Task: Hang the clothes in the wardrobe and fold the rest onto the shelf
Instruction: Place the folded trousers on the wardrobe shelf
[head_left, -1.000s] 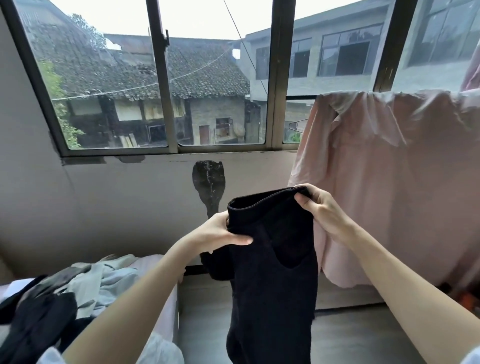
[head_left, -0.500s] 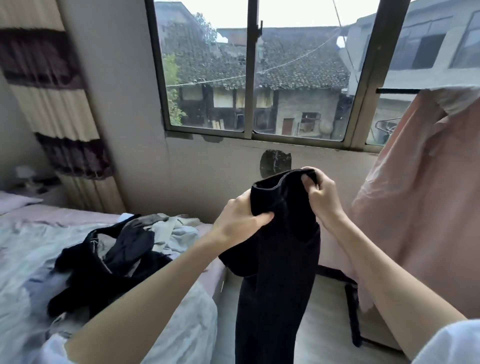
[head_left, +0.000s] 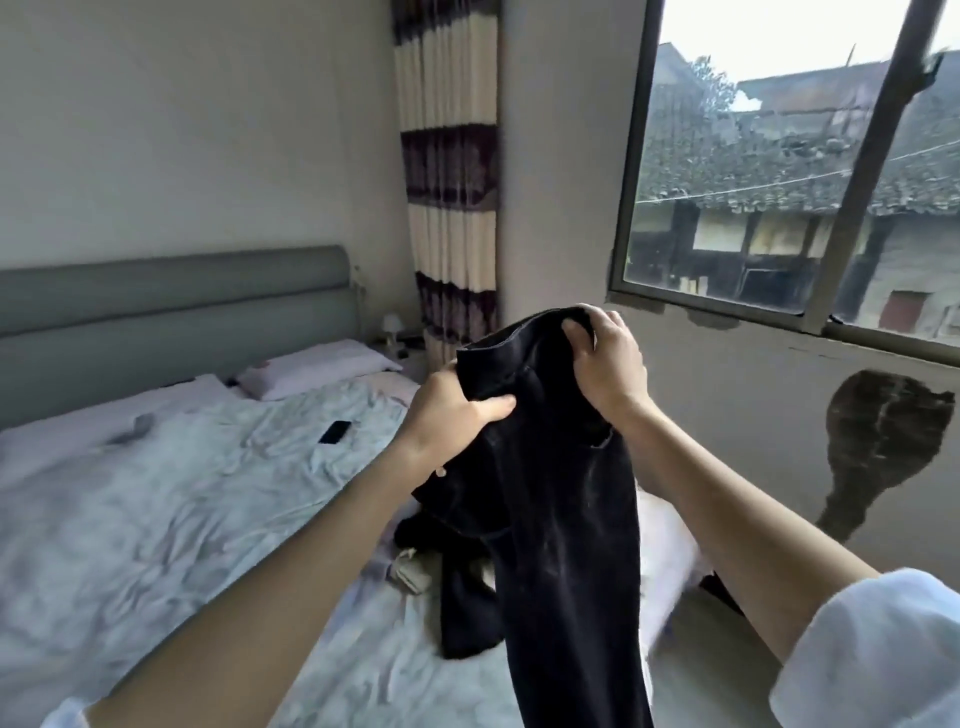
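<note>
Both hands hold up dark trousers (head_left: 561, 499) by the waistband above the bed (head_left: 156, 493): the left hand (head_left: 457, 415) pinches one side, the right hand (head_left: 608, 364) grips the other (legs hanging down). A phone (head_left: 335, 432) lies on the sheet.

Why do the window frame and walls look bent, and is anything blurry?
Head view: the wide-angle lens bows the window frame and the wall lines; daylight through it overexposes the sky; the dark trousers, gripped by the left hand and right hand, show little detail and smear slightly near the bottom.
</note>
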